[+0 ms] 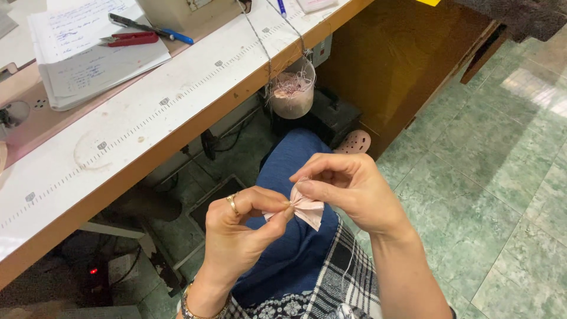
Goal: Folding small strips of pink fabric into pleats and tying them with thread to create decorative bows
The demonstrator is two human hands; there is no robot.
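Both your hands, left hand (236,227) and right hand (348,189), pinch the small pale-pink folded fabric piece (306,208) over your lap, clear of the worktop's front edge (195,121); loosen either pinch and the folds could spring open.

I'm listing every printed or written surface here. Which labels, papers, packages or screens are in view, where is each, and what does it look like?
Stack of handwritten papers: on the table top left, white sheets, blue ink.
Ruler markings: strip along the table's front edge, grey ticks with small square tags.
Yellow label corner: top edge, on the brown panel.
No screens or packages; the hands hold only plain pink fabric.
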